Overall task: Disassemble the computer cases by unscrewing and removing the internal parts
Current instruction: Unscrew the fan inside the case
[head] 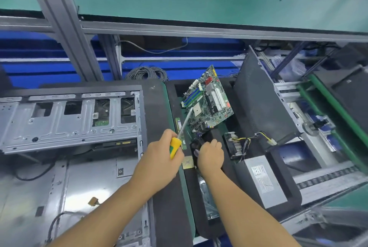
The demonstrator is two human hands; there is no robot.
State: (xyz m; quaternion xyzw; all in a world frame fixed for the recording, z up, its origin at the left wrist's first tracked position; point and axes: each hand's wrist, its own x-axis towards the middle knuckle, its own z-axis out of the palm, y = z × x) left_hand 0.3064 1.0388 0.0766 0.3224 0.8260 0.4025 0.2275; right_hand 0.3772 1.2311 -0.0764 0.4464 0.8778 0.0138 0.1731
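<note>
Left hand [160, 154] grips screwdriver [174, 144]; right hand [211, 156] clutches black part [194, 145] below motherboard [209, 97] edge.

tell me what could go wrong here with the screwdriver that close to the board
The screwdriver tip in the left hand lies over the motherboard; a slip could gouge it. The right hand grips a black part at the board's edge; tugging may drag the board.

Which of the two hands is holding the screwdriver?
The left hand grips the yellow-handled screwdriver, its shaft pointing toward the green circuit board. The right hand curls round a black part instead.
</note>
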